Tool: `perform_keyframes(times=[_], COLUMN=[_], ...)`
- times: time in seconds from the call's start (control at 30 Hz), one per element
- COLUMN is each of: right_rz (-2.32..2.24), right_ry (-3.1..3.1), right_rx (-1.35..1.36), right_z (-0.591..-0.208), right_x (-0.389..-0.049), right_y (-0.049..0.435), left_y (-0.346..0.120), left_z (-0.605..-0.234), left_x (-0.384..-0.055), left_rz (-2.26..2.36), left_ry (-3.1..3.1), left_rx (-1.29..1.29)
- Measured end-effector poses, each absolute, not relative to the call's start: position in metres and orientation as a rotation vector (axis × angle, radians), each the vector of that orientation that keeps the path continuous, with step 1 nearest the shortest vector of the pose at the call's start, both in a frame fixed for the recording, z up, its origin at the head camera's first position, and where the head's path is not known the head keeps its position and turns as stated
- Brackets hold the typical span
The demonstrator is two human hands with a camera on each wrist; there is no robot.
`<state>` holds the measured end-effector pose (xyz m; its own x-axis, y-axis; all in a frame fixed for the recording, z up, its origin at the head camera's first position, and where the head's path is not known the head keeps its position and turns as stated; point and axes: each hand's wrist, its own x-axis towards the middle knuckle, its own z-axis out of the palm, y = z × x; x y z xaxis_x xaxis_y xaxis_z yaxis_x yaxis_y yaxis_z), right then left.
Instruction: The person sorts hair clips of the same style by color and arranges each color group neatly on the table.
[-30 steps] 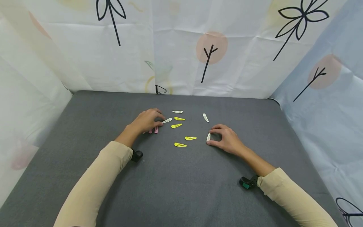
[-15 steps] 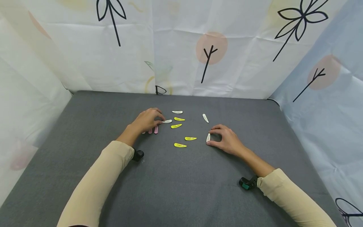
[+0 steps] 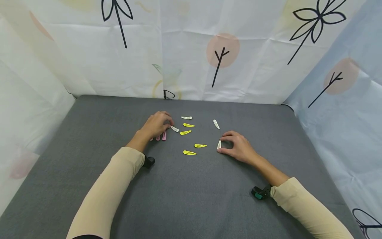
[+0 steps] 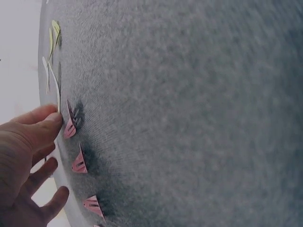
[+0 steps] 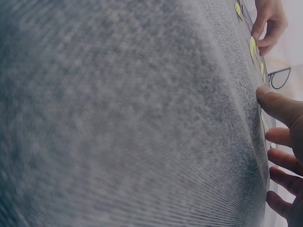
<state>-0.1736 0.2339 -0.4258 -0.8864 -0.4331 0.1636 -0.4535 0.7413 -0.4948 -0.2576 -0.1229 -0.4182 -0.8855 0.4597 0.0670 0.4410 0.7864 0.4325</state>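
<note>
Beside the pink clips (image 3: 164, 136), left hand (image 3: 156, 124) is pinching white clip (image 3: 175, 129), apparently positioning; well rightward, right hand (image 3: 239, 146) is pinching another clip (image 3: 219, 144); release is likely requiring alignment.

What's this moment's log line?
left hand: pinches white snap clip | right hand: holds another white snap clip | yellow snap clips: four, untouched

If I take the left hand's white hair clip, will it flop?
Probably stiff: pinched by the left hand, the white hair clip sticks out without drooping. It looks thin, so likely light, and seems too flat to roll.
</note>
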Motion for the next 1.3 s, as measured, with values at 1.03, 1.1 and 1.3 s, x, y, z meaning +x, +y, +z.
perform_keyframes(times=[1.03,1.1,1.3], right_rz=[0.846,0.852,0.857], right_ry=[-2.883,-2.891,-2.894], right_rx=[0.733,0.729,0.729], right_z=[-0.429,-0.429,-0.428], right_x=[-0.174,-0.174,-0.173], right_y=[0.235,0.235,0.235], left_y=[-0.111,-0.111,-0.111], left_z=[-0.417,-0.417,-0.419], left_x=[-0.238,-0.237,-0.238], left_rz=[0.578,0.583,0.582], left_ry=[2.955,2.952,2.942], left_rx=[0.616,0.606,0.632])
